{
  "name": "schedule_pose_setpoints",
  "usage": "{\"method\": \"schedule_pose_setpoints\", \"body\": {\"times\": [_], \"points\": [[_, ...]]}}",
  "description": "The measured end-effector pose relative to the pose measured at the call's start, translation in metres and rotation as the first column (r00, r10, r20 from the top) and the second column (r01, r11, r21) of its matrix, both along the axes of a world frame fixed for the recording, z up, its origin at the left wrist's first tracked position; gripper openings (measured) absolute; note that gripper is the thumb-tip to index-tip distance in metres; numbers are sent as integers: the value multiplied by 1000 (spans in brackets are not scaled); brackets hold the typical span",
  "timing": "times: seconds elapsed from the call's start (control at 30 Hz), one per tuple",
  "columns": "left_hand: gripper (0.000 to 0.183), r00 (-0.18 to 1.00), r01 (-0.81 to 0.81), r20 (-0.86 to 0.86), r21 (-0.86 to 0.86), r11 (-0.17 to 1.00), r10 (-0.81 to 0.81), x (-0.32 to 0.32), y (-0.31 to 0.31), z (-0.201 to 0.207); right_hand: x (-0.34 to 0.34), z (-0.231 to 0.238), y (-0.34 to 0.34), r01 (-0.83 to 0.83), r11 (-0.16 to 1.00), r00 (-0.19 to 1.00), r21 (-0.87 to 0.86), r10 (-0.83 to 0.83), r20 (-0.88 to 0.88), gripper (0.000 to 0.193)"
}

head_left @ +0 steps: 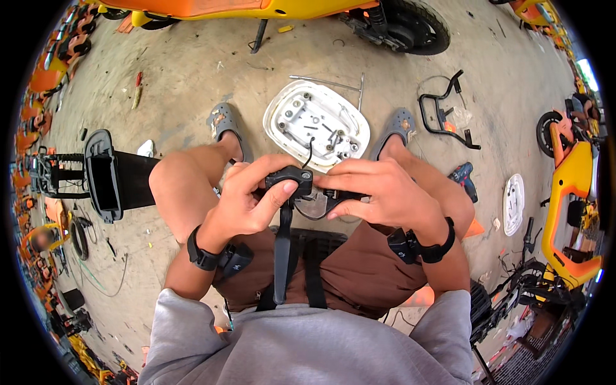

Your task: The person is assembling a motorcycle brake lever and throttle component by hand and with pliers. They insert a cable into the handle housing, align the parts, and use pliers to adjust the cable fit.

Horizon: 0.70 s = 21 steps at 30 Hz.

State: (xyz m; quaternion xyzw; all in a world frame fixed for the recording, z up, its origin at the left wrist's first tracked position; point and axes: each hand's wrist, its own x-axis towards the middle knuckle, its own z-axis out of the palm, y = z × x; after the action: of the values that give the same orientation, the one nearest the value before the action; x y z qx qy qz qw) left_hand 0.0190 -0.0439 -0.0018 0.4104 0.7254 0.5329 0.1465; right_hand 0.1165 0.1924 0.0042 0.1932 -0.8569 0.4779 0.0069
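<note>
My left hand (247, 199) is closed round the black housing of a brake lever (282, 256), thumb on its near face. The lever blade hangs down toward my lap, and a short dark stub or cable (310, 154) rises from the housing. My right hand (388, 192) pinches a slim black piece (351, 195) close against the housing's right side. A thin curved band (314, 212) shows between the two hands; whether it joins both pieces I cannot tell. Beyond my hands, a white tray (269, 128) holds several bolts, nuts and small metal parts on the floor between my feet.
Behind the tray lies a T-shaped metal rod (327, 83). A black tubular frame (423, 115), a blue drill (463, 181) and a second white tray (513, 205) are on the right. A black bin-like part (102, 176) stands left. Yellow scooters (571, 212) surround the floor.
</note>
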Motion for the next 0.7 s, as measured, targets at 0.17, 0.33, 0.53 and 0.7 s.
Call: {"method": "schedule_pose_setpoints", "body": {"times": [0.17, 0.33, 0.53, 0.7], "points": [[24, 1000, -7, -21, 50, 999, 8, 1, 0, 2, -1, -5, -2, -8, 999, 1000, -31, 8, 3, 42], [22, 997, 14, -83, 106, 994, -5, -1, -1, -7, -2, 0, -1, -18, 995, 961, -96, 43, 273, 31], [21, 996, -73, -50, 78, 994, 77, 1, 3, -4, -1, -12, -6, 63, 989, 982, -136, -37, 185, 27], [21, 986, -150, -56, 77, 986, 155, 4, 3, -11, -4, 1, -11, 166, 961, 892, -221, -51, 450, 26]]}}
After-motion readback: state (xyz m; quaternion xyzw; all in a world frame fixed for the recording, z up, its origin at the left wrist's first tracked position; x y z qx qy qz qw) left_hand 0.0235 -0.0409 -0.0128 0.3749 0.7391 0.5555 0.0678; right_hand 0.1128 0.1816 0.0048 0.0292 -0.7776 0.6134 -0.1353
